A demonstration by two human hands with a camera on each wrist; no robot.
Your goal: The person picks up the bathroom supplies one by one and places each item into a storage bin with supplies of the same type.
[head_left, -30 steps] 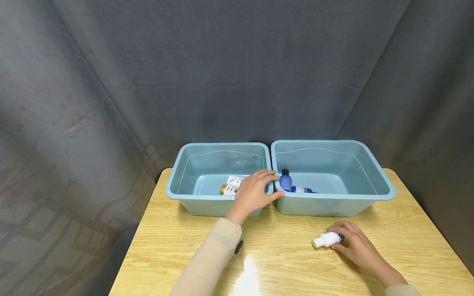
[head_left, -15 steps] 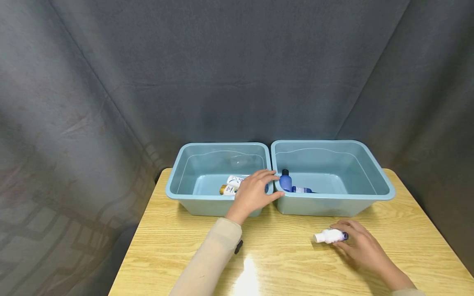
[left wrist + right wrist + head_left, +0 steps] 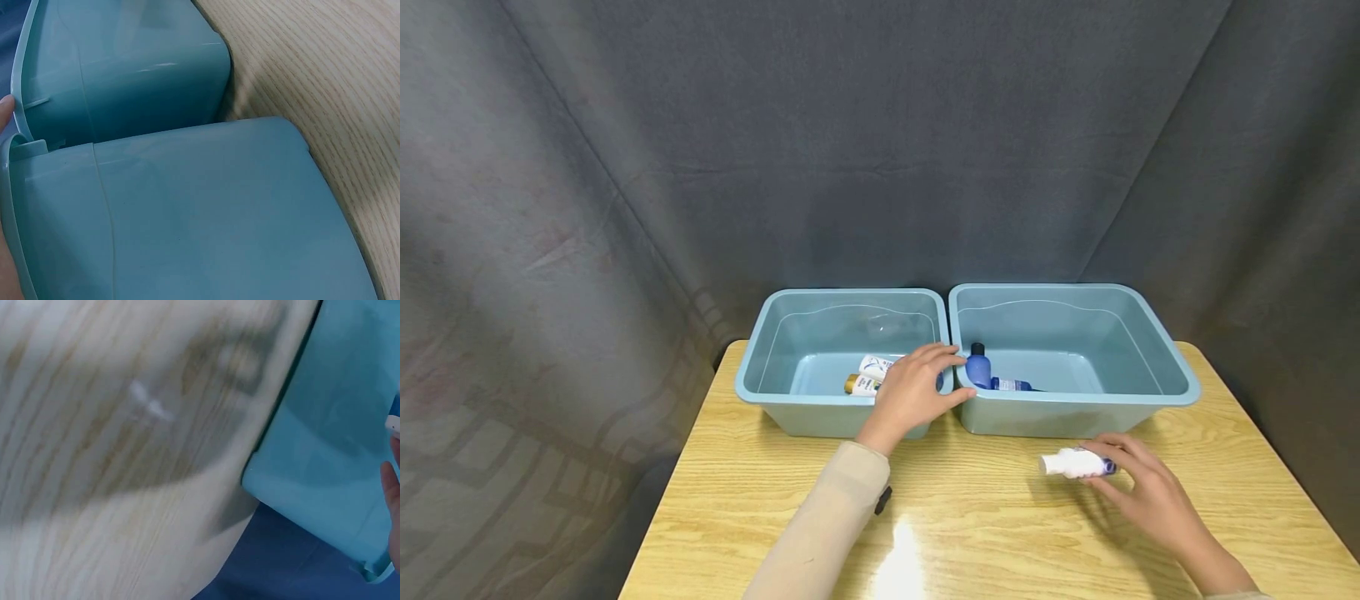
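My right hand (image 3: pixel 1157 496) pinches a small white bottle (image 3: pixel 1075 463) with a dark blue end between thumb and fingers. The bottle lies sideways, its white end to the left, seemingly just above the table before the right bin (image 3: pixel 1075 400). In the right wrist view only its edge (image 3: pixel 394 422) shows. My left hand (image 3: pixel 913 387) rests across the neighbouring rims of both bins, fingers spread and gently bent; in the left wrist view a fingertip (image 3: pixel 5 109) touches a rim. The left bin (image 3: pixel 820 401) holds a white container (image 3: pixel 876 367) and a gold-capped white bottle (image 3: pixel 863 384), partly hidden by that hand.
Inside the right bin, a blue bottle (image 3: pixel 978 372) with a black cap stands in the near left corner, beside a smaller dark blue bottle (image 3: pixel 1011 385). Both bins stand on a wooden table (image 3: pixel 985 533) before a grey curtain (image 3: pixel 880 150). A small black item (image 3: pixel 883 500) shows by my left sleeve.
My right hand has moved a little right and farther from me, toward the right bin, carrying the white bottle, which now looks raised off the table. My left hand has stayed still.
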